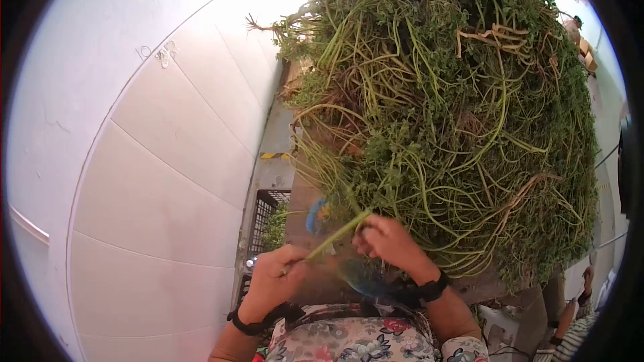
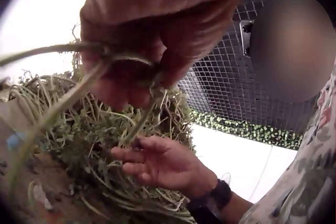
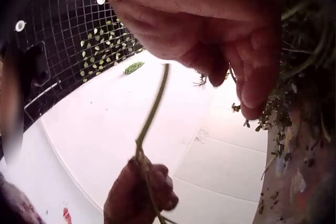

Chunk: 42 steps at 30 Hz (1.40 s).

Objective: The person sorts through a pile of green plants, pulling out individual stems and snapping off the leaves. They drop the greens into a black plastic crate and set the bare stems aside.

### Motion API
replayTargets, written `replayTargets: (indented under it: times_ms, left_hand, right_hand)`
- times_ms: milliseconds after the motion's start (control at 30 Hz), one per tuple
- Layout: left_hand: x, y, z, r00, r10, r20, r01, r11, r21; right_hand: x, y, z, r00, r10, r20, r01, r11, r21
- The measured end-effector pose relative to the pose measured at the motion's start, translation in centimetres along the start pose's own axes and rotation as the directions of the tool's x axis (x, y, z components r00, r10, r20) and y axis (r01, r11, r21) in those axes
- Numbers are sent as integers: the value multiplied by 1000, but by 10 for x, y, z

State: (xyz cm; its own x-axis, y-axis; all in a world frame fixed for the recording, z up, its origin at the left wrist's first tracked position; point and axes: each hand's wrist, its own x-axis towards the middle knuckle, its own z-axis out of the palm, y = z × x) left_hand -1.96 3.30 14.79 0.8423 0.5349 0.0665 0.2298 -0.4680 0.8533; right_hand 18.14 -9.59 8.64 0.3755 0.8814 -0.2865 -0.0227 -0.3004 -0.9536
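Pinching a green plant stem [image 1: 339,235], the left hand [image 1: 275,277] slants it forward-right, its tip beside the right hand [image 1: 392,247], loosely bent and seemingly empty.

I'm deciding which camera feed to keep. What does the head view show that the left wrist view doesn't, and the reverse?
Only the head view: a black crate and a yellow-black striped marking.

Only the left wrist view: a dark grid and a strip of green leaves.

Both: the left hand holding a green stem, the right hand near it, and the heap of leafy plants.
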Motion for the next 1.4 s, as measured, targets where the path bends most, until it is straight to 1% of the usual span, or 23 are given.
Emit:
replayTargets:
  times_ms: [33,67,100,200,267,300,400,433,467,500,600,700,800,833,900,1000,1100,1200,1300,1400]
  left_hand:
    - [2,3,-1,995,97,-30,-98,995,-25]
    - [5,7,0,980,190,-63,-193,980,-46]
    - [6,9,1,956,277,-97,-283,957,-64]
    - [14,2,15,950,312,25,-309,922,234]
    - [9,-2,19,984,160,82,-168,980,103]
    - [6,-3,21,990,82,118,-88,995,40]
    - [9,3,25,995,97,37,-94,993,-70]
    - [9,3,25,996,73,48,-69,994,-87]
    - [9,2,25,997,51,58,-45,994,-104]
    - [10,1,26,997,30,70,-21,992,-121]
    - [9,-9,32,993,28,114,-2,976,-219]
    - [10,-6,31,980,-19,199,53,985,-166]
    - [11,-12,29,966,-43,256,93,978,-187]
    - [12,-10,27,960,-68,270,120,976,-182]
    - [14,-1,24,948,-117,297,174,969,-173]
    - [13,-10,26,946,-91,312,155,970,-187]
    - [12,-10,27,950,-11,311,86,970,-228]
    - [14,-5,29,963,40,268,-18,996,-85]
    - [12,-19,32,984,136,118,-144,988,63]
    - [13,-13,29,995,51,89,-53,998,17]
  right_hand:
    - [-4,-4,1,995,-80,52,87,985,-151]
    - [-8,-9,6,982,-149,117,178,940,-292]
    - [-12,-13,11,960,-205,192,269,868,-418]
    - [-21,-30,22,914,-307,266,379,879,-288]
    - [-19,-29,20,933,-289,213,331,923,-197]
    - [-19,-27,20,943,-276,187,305,941,-149]
    - [-17,-20,20,962,-266,60,263,963,54]
    - [-16,-20,22,968,-243,58,224,948,227]
    - [-16,-20,24,974,-221,58,181,902,391]
    - [-16,-19,25,978,-198,62,133,828,544]
    - [-15,-20,19,953,-214,213,85,866,492]
    - [-18,-27,18,939,-202,279,56,888,456]
    - [-20,-29,22,949,-220,225,94,880,466]
    - [-19,-29,25,947,-256,193,151,887,437]
    - [-19,-26,30,935,-329,131,261,891,372]
    - [-15,-23,25,938,-316,144,289,940,181]
    - [-13,-20,24,964,-252,90,209,919,333]
    - [-12,-19,23,981,-176,82,125,896,425]
    - [-11,-19,23,991,-113,65,66,863,501]
    - [-9,-16,24,989,-143,48,95,839,535]
